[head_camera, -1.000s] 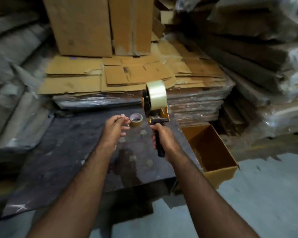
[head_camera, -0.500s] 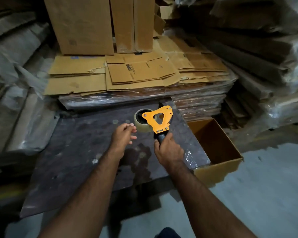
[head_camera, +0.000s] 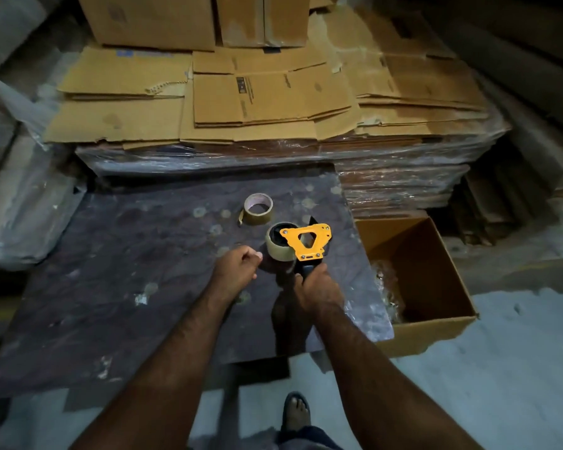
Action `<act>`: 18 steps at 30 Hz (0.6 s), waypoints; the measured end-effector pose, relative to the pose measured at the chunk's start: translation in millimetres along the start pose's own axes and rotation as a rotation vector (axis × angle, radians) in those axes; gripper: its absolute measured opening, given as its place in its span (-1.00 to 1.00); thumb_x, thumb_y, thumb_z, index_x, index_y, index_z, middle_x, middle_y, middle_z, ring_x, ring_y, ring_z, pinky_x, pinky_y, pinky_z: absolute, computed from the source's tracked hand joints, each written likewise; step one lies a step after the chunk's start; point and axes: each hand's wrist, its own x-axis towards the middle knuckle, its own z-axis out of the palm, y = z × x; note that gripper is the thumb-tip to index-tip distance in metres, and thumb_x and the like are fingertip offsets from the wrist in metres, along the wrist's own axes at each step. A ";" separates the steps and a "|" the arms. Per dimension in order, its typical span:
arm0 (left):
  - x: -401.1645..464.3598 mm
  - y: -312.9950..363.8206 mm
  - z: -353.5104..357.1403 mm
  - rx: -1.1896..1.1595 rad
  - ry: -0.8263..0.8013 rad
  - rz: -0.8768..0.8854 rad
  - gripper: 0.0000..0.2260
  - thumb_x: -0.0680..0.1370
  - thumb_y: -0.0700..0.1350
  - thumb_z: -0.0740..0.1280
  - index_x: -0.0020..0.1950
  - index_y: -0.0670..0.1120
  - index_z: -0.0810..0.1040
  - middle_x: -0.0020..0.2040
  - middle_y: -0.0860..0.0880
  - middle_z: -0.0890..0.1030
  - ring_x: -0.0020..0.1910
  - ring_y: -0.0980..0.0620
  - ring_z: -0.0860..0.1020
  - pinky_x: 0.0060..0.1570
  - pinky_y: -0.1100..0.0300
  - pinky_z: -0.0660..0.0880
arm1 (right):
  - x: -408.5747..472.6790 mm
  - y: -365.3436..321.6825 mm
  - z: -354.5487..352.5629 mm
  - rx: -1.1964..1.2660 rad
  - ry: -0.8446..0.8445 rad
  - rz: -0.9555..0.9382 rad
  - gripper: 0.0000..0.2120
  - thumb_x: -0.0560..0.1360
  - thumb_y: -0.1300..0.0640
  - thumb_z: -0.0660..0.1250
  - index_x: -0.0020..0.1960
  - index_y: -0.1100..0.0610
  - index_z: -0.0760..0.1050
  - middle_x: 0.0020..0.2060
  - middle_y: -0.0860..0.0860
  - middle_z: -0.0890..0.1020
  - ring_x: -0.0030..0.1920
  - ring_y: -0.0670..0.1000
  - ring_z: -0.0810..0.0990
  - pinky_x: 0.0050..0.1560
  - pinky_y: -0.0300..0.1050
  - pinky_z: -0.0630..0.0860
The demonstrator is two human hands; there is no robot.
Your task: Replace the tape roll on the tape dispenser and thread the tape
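My right hand (head_camera: 317, 289) grips the black handle of the tape dispenser (head_camera: 307, 240), whose orange side plate faces up. A full clear tape roll (head_camera: 278, 248) sits on the dispenser's hub, low over the dark board (head_camera: 127, 271). Beyond it, an almost used-up tape roll (head_camera: 258, 209), a brown core with a loose tail, lies flat on the board. My left hand (head_camera: 238, 271) is curled into a loose fist just left of the full roll, and I see nothing in it.
An open cardboard box (head_camera: 436, 326) with crumpled plastic inside stands right of the board. Flattened cartons (head_camera: 267, 99) are stacked on wrapped bundles behind, with upright boxes (head_camera: 156, 17) beyond. A sandalled foot (head_camera: 294, 412) stands on the grey floor below.
The used-up roll has left my left hand and now lies on the board. My right hand has turned the dispenser from upright onto its side and lowered it toward the board.
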 end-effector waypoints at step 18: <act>15.2 -14.5 58.7 0.129 -0.047 -0.102 -0.84 0.61 -0.10 0.35 -0.12 -0.14 0.58 -0.29 -0.06 0.61 -0.30 -0.03 0.62 -0.30 0.14 0.46 | 61.8 20.1 17.2 0.029 -0.237 -0.033 -0.54 0.57 -0.12 0.26 0.28 0.18 0.29 0.23 0.20 0.55 0.23 0.27 0.57 0.22 0.22 0.51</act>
